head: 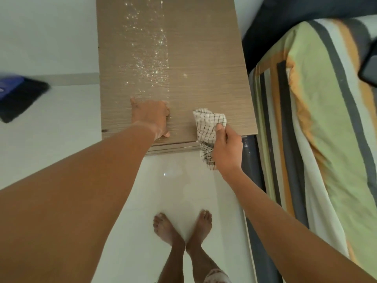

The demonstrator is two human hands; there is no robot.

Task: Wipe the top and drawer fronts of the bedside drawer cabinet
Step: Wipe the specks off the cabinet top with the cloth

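The bedside cabinet's brown wood-grain top (204, 58) fills the upper middle, with a band of shining water droplets (149, 52) running down its centre. My left hand (152, 117) rests flat on the top near the front edge, fingers spread, holding nothing. My right hand (226, 148) grips a white cloth with a dark check pattern (210, 125) at the front right corner; the cloth lies bunched on the top and hangs over the edge. Only a thin strip of the drawer front (173, 149) shows below the top's edge.
A bed with a green, orange and grey striped cover (318, 119) stands close against the cabinet's right side. A dark object with a blue part (18, 94) lies on the white floor at left. My bare feet (181, 227) stand on the tiled floor in front.
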